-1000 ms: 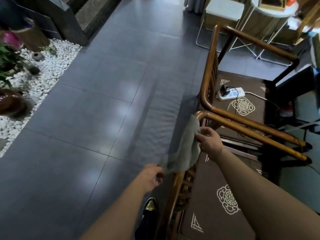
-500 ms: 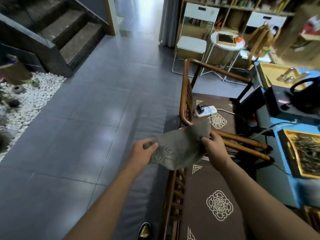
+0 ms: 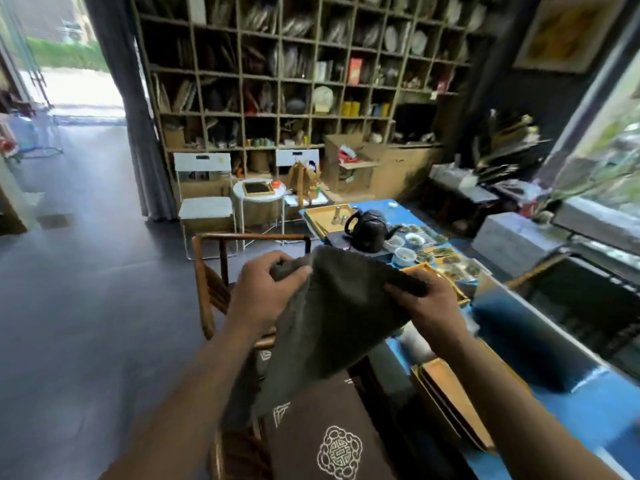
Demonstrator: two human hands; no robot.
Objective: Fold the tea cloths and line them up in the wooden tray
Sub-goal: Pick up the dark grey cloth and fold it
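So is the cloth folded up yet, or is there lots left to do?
Nothing looks finished yet. The grey tea cloth is off the table, held up by its top edge: the left hand grips one corner, the right hand the other, and the rest hangs loose, unfolded. It has yet to be folded and laid in a wooden tray on the blue table. No folded cloths are visible in it.

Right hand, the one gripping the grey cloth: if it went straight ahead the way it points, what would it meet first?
Probably the wooden tray of tea leaves on the blue table, just beyond the right hand holding the grey tea cloth; depth is unclear.
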